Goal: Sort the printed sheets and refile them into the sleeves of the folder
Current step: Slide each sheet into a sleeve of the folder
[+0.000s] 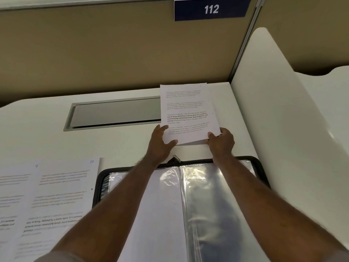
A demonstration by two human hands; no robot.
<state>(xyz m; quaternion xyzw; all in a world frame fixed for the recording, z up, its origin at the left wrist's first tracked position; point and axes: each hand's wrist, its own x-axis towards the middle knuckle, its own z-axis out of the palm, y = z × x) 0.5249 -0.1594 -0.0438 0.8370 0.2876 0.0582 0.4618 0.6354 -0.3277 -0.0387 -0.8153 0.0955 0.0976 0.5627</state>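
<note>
Stack of printed sheets (pixel 186 112) held up over the far part of the white tabletop (pixel 122 146), beyond the folder. Left hand (pixel 160 142) grips the stack's lower left corner, thumb on the top page; right hand (pixel 221 141) grips the lower right corner, fingers curled round the edge. Open black zip folder (pixel 261 167) lies near the body, its clear sleeves (pixel 207 195) glossy; the left one holds a white page. Two loose sheets (pixel 47 201) lie left of the folder, overlapping, with handwritten numbers at their top corners. Grey cable hatch (pixel 115 113) is set into the tabletop. Sign "112" (pixel 211 9) on the partition.
</note>
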